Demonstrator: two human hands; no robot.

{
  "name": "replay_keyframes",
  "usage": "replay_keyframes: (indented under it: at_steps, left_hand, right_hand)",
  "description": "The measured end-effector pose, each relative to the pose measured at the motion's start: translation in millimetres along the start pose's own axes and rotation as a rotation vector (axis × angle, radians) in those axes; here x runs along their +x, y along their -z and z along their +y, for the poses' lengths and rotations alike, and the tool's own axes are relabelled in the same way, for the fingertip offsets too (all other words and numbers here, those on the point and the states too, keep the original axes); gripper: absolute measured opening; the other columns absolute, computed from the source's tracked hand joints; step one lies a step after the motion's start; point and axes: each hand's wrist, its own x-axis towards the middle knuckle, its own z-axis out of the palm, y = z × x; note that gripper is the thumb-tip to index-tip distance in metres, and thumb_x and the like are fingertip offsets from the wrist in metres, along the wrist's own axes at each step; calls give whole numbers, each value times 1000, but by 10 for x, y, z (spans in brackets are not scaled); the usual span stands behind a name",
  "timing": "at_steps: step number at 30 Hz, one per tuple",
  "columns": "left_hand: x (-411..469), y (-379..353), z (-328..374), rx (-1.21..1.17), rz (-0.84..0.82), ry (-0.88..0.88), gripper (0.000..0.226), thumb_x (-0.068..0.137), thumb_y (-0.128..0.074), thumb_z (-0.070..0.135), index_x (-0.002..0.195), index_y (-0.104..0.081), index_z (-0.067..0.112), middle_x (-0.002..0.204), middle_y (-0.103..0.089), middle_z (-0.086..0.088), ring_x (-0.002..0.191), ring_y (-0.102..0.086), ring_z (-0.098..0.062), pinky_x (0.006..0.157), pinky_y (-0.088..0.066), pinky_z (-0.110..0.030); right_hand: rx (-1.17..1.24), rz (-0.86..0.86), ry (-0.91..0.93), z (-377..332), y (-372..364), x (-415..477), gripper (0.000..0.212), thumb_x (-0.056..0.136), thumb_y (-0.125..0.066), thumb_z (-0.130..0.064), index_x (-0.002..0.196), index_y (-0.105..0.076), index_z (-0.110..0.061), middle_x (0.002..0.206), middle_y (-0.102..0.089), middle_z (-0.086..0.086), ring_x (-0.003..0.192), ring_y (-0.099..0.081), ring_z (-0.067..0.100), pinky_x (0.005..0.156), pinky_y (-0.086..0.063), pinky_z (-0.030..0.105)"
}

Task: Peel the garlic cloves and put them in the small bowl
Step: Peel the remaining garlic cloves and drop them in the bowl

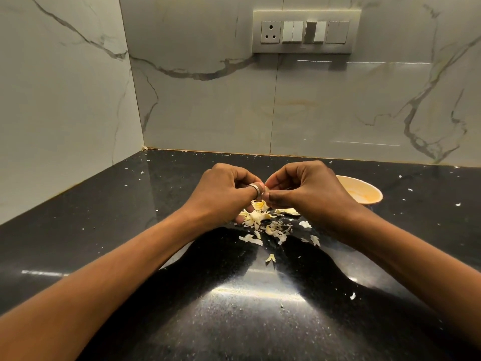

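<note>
You're standing at a kitchen corner, probably in a home. A polished black speckled countertop (104, 230) runs into marble-look wall tiles (208, 105), with a switch panel (305, 31) and socket above. Garlic skins (263, 225) litter the stone, and a small bowl (364, 191) sits to your right.

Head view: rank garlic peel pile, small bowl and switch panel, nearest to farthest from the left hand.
1. The garlic peel pile, just under the left hand.
2. The small bowl, to the right, past the right hand.
3. The switch panel, up on the back wall.
</note>
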Motion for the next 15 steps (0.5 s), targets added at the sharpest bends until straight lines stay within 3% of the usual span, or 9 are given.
replay_keyframes:
  at_steps: [15]
  left_hand:
    - [-3,10,37,-138,-65,137,10,97,-63,11,95,-73,9,78,-71,-5,62,-65,-7,47,-52,-23]
  right_hand:
    - [-168,46,125,-11,-2,-21,12,79,-85,-12,88,-77,-13,75,-75,-1,67,-72,6,68,-60,21]
